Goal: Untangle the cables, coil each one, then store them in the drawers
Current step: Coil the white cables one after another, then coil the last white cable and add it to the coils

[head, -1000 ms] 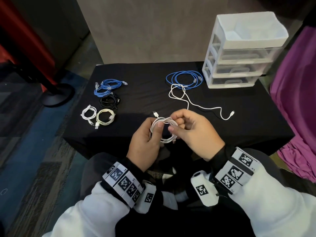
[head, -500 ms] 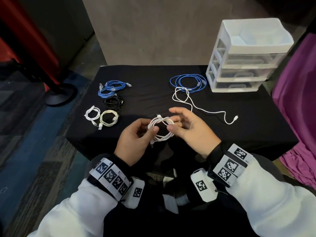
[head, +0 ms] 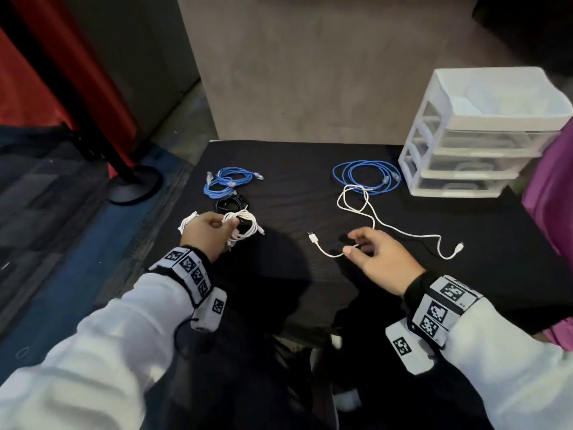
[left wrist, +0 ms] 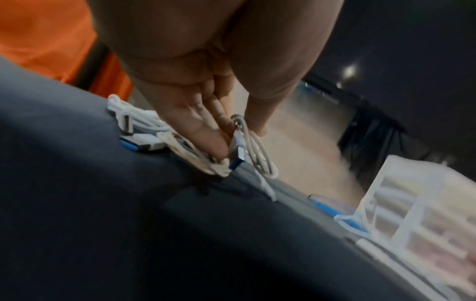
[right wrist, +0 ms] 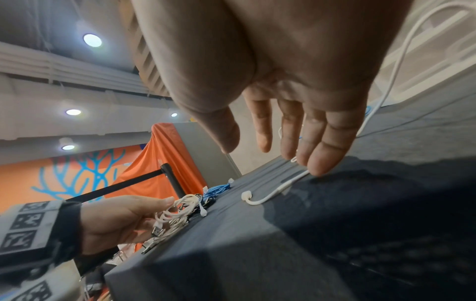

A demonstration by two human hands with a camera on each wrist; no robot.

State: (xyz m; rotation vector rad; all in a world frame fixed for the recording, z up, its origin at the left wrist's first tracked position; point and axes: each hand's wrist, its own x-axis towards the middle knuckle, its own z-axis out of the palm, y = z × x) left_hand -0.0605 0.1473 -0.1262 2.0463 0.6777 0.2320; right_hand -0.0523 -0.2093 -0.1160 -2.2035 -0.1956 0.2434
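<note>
My left hand (head: 228, 226) holds a coiled white cable (head: 245, 228) low over the table's left side, beside other coiled cables. Its fingers (left wrist: 219, 146) and thumb close round the coil (left wrist: 257, 156). My right hand (head: 353, 246) is open, with spread fingers (right wrist: 319, 154) just over a loose white cable (head: 387, 228) near its USB plug (head: 313, 237); the little fingertip touches that loose white cable (right wrist: 268, 197). A loosely looped blue cable (head: 366, 176) lies behind it. The white drawer unit (head: 474, 144) stands at the back right, drawers closed.
At the left lie a coiled blue cable (head: 226, 184), a black coil (head: 229, 204) and a small white coil (head: 187, 223). The black-clothed table (head: 294, 290) ends close in front of me. A purple cloth (head: 555, 193) hangs at the right; a post base (head: 133, 187) stands on the floor at left.
Both hands held the white coil at the front centre. My left hand has carried it left to the coiled pile; my right hand let go and moved right to the loose white cable.
</note>
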